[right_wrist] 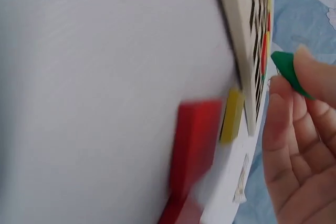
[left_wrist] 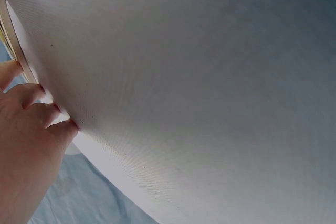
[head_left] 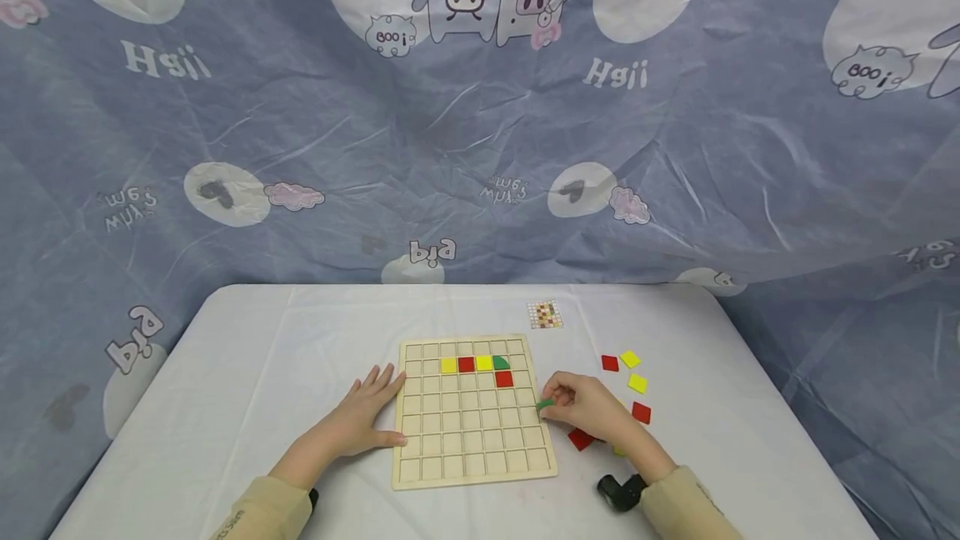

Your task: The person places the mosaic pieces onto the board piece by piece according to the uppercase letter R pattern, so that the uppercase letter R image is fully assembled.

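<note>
Your right hand pinches the green piece; hold lightly. Let your left hand, fingers spread, steady the board.

Left sleeve: beige; dark lettering, too small to read.
Right sleeve: matching beige; small dark marking.
Right wrist device: black, rounded ends, beside cuff.
Left wrist device: black sliver showing.
Left hand, right hand: bare.

the head view looks forward and down over the board. both wrist views, nearer, catch its edge.
</note>
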### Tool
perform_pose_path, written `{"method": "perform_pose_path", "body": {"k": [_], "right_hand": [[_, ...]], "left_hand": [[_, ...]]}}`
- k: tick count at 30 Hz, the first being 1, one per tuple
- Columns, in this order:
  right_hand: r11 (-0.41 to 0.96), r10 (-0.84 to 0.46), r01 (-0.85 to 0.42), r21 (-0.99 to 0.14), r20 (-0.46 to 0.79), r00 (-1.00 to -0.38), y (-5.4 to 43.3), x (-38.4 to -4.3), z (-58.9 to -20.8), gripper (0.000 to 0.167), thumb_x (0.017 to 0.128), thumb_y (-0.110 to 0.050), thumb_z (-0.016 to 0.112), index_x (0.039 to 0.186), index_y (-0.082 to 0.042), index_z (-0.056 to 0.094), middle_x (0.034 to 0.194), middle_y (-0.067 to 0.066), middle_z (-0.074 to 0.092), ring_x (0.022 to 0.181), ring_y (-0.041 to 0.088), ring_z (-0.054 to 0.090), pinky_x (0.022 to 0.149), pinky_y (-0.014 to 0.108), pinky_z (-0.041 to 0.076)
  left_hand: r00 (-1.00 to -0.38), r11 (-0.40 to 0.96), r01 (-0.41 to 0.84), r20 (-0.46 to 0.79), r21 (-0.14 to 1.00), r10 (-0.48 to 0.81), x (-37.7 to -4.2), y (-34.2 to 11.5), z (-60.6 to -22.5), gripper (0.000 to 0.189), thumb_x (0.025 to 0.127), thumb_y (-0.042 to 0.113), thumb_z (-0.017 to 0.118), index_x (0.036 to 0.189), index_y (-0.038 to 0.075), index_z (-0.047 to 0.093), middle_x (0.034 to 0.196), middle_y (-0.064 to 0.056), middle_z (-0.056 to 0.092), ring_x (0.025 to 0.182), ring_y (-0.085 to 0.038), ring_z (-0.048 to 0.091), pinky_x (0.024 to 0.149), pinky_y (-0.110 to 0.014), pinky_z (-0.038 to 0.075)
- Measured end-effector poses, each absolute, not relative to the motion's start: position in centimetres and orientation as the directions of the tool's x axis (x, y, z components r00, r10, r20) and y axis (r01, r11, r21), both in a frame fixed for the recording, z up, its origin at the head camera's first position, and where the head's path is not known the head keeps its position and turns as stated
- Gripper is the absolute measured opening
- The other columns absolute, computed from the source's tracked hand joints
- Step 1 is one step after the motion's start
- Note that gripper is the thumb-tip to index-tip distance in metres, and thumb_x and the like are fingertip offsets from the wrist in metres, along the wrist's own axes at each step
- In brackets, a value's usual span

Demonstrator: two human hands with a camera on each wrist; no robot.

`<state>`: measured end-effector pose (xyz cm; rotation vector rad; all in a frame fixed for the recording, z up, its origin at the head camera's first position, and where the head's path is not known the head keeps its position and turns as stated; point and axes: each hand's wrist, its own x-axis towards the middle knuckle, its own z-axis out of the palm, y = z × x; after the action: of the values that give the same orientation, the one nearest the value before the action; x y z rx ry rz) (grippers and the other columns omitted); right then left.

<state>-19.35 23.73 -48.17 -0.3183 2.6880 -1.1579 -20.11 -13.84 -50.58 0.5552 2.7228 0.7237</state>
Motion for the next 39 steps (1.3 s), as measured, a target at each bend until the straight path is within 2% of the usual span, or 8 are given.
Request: {"method": "perform_pose_path", "body": {"k": [6, 14, 23, 29, 34, 39], "right_hand": [[0.645, -0.189, -0.038, -0.763, -0.11, -0.976, 21.0, -20.6, -48.5, 0.009, 0.084, -0.013, 0.078, 0.089, -0.012, 0.071, 0.075, -0.002, 0.061, 0.068, 0.012, 0.055, 0.057, 0.019, 0.046], [0.681, -0.202, -0.049, -0.73, -0.123, -0.972, 18.6, -21.8, -48.6, 0.004, 0.085, -0.015, 0.077, 0.083, -0.014, 0.073, 0.074, -0.005, 0.065, 0.069, 0.011, 0.055, 0.063, 0.024, 0.047], [0.727, -0.198, -0.07, -0.683, -0.111, -0.974, 17.9, -21.9, -48.5, 0.006, 0.084, -0.013, 0.077, 0.08, -0.014, 0.073, 0.071, -0.005, 0.064, 0.067, 0.01, 0.054, 0.062, 0.023, 0.047], [0.766, -0.19, -0.109, -0.633, -0.062, -0.98, 17.5, -22.2, -48.6, 0.016, 0.081, -0.009, 0.08, 0.073, -0.012, 0.066, 0.066, -0.003, 0.059, 0.062, 0.011, 0.052, 0.057, 0.022, 0.044], [0.791, -0.185, -0.128, -0.598, -0.035, -0.982, 17.2, -22.3, -48.7, 0.019, 0.078, -0.008, 0.082, 0.072, -0.011, 0.064, 0.067, -0.003, 0.056, 0.063, 0.011, 0.05, 0.056, 0.022, 0.043], [0.777, -0.201, -0.131, -0.615, -0.045, -0.979, 17.5, -22.3, -48.6, 0.018, 0.077, -0.007, 0.083, 0.074, -0.011, 0.065, 0.071, -0.002, 0.057, 0.065, 0.012, 0.052, 0.059, 0.022, 0.045]], "left_hand": [[-0.893, 0.806, 0.289, -0.158, 0.517, 0.422, -20.1, -13.8, -50.9, 0.102, 0.073, 0.051, 0.08, 0.153, 0.007, 0.033, 0.163, -0.02, 0.02, 0.151, -0.042, 0.011, 0.121, -0.061, 0.012], [-0.896, 0.81, 0.284, -0.16, 0.512, 0.415, -20.1, -13.8, -51.1, 0.103, 0.072, 0.052, 0.08, 0.153, 0.008, 0.033, 0.163, -0.02, 0.02, 0.152, -0.042, 0.011, 0.121, -0.061, 0.012], [-0.893, 0.807, 0.287, -0.162, 0.516, 0.421, -20.1, -13.9, -51.1, 0.101, 0.074, 0.05, 0.079, 0.154, 0.007, 0.032, 0.163, -0.019, 0.019, 0.152, -0.042, 0.01, 0.122, -0.061, 0.011], [-0.891, 0.807, 0.296, -0.158, 0.512, 0.427, -20.3, -13.9, -51.1, 0.101, 0.075, 0.05, 0.079, 0.154, 0.007, 0.032, 0.163, -0.019, 0.02, 0.151, -0.043, 0.01, 0.121, -0.061, 0.011], [-0.891, 0.807, 0.3, -0.152, 0.509, 0.427, -20.4, -14.0, -51.0, 0.101, 0.075, 0.049, 0.08, 0.154, 0.007, 0.032, 0.163, -0.019, 0.02, 0.151, -0.042, 0.01, 0.122, -0.061, 0.011], [-0.888, 0.802, 0.304, -0.152, 0.514, 0.434, -20.3, -14.0, -50.9, 0.1, 0.076, 0.049, 0.079, 0.154, 0.008, 0.032, 0.163, -0.019, 0.019, 0.152, -0.042, 0.009, 0.122, -0.06, 0.011]]}}
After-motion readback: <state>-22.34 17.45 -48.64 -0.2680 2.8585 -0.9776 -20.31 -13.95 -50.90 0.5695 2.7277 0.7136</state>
